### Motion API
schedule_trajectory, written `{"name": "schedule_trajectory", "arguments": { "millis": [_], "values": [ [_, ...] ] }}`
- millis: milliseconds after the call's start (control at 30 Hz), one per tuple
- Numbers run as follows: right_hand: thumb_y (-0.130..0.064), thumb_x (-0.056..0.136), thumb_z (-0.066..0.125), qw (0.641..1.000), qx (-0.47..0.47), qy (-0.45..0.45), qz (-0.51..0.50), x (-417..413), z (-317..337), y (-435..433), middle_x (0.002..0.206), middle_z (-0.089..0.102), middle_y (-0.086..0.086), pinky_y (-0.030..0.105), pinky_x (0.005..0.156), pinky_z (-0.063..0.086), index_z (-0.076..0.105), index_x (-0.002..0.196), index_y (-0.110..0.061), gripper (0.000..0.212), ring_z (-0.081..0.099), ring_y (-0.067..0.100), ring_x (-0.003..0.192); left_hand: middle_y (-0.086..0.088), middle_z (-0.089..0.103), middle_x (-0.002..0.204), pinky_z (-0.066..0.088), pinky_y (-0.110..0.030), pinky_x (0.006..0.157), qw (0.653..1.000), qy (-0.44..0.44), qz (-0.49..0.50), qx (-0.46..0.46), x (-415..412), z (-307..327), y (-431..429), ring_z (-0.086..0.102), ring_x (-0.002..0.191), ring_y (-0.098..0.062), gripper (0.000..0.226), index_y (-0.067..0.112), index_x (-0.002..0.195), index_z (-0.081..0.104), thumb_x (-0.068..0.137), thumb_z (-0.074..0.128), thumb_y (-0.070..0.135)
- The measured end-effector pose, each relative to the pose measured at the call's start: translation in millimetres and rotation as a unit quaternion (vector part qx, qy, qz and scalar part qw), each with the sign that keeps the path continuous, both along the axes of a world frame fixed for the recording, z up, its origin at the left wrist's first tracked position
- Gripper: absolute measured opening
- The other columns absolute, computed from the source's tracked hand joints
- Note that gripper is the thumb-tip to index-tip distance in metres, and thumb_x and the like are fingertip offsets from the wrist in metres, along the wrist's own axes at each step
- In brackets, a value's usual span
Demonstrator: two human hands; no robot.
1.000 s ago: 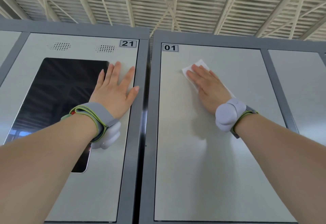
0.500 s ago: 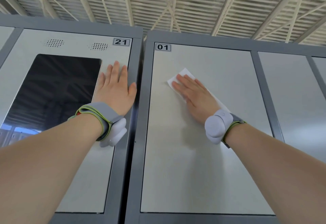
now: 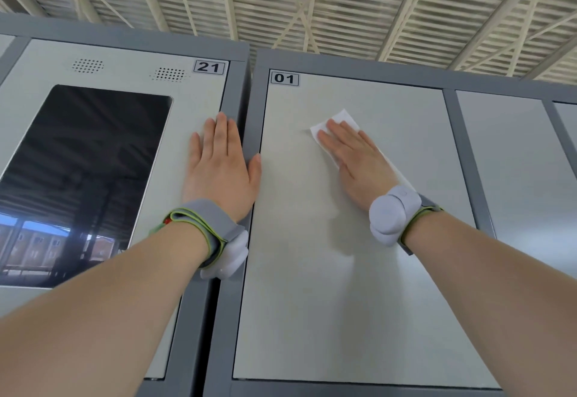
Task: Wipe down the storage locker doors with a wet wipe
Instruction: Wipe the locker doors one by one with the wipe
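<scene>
Opening at nine o'clock with the dark screen [image 3: 84, 178] set in door 21 [image 3: 199, 97], no wipe on it. Bracing closer in on that same line with the left hand [image 3: 220, 168]: palm flat on the panel, fingers [image 3: 221, 134] straight and drawn together, holding nothing, narrower than a second ago when splayed wide. Reaching the thumb across onto the grey frame [image 3: 257, 115] between the two doors, where a second ago kept to the edge of door 21. Moving on to door 01 [image 3: 327, 287], filling the middle down to six o'clock. Up at one o'clock, pressing the wet wipe [image 3: 342, 114] against the upper part of that door under the right hand [image 3: 359, 165], fingers [image 3: 343, 140] flat and close together on top of it, not curled round it, with a white corner poking out past the fingertips. Half a second ago sat nearer the door's left edge; now back toward the middle, so reads as side-to-side strokes across the top band. Means early going, at a guess: lower stretch of door 01 yet to cover, then the neighbouring door [image 3: 515, 178] at three o'clock.
</scene>
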State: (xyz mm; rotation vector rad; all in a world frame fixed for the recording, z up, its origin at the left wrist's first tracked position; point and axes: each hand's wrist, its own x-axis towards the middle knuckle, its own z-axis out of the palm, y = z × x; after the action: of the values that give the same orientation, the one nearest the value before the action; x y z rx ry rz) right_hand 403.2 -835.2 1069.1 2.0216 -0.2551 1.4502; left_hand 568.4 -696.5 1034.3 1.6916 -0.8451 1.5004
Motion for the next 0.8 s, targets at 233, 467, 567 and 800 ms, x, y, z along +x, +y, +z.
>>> {"name": "schedule_trajectory", "arguments": {
  "millis": [233,467,567,800],
  "values": [
    [0.004,0.094,0.029,0.999,0.031,-0.025,-0.005,-20.5,7.3,-13.8,0.158,0.012,0.002,0.022,0.113,-0.002,0.022,0.148,-0.017,0.058,0.006,0.018,0.146,-0.013,-0.002,0.159,-0.005,-0.039,0.117,1.0,-0.007,0.008,-0.006,0.3,-1.1,-0.9,-0.004,0.146,-0.025,0.067,0.0,0.149,0.001,0.099,0.027,0.036],
    [0.003,0.094,0.028,0.998,0.049,-0.044,-0.021,-12.8,23.0,-7.5,0.159,0.007,-0.001,0.025,0.114,-0.002,0.018,0.149,-0.021,0.061,0.003,0.016,0.146,-0.015,0.003,0.158,-0.002,-0.04,0.117,0.999,-0.018,0.017,-0.022,-0.6,-1.5,-3.7,0.0,0.146,-0.027,0.065,-0.001,0.149,0.005,0.099,0.03,0.032],
    [0.003,0.093,0.027,0.999,0.028,-0.016,-0.013,-13.6,13.4,-7.0,0.158,0.007,-0.002,0.021,0.113,-0.005,0.018,0.149,-0.021,0.062,0.002,0.015,0.146,-0.014,0.002,0.158,-0.004,-0.039,0.117,1.0,-0.016,0.013,-0.021,-0.5,-1.1,-2.9,-0.001,0.146,-0.026,0.065,-0.001,0.149,0.004,0.099,0.029,0.032],
    [-0.004,0.089,0.024,0.999,-0.007,0.031,0.034,-26.1,-6.7,-22.7,0.156,0.02,0.002,0.02,0.11,-0.004,0.031,0.146,-0.018,0.059,0.012,0.021,0.146,-0.014,0.001,0.158,-0.003,-0.04,0.117,1.0,-0.013,0.018,-0.016,-0.9,-1.8,-2.1,-0.001,0.146,-0.026,0.065,0.0,0.149,0.003,0.099,0.028,0.033]
  ]
}}
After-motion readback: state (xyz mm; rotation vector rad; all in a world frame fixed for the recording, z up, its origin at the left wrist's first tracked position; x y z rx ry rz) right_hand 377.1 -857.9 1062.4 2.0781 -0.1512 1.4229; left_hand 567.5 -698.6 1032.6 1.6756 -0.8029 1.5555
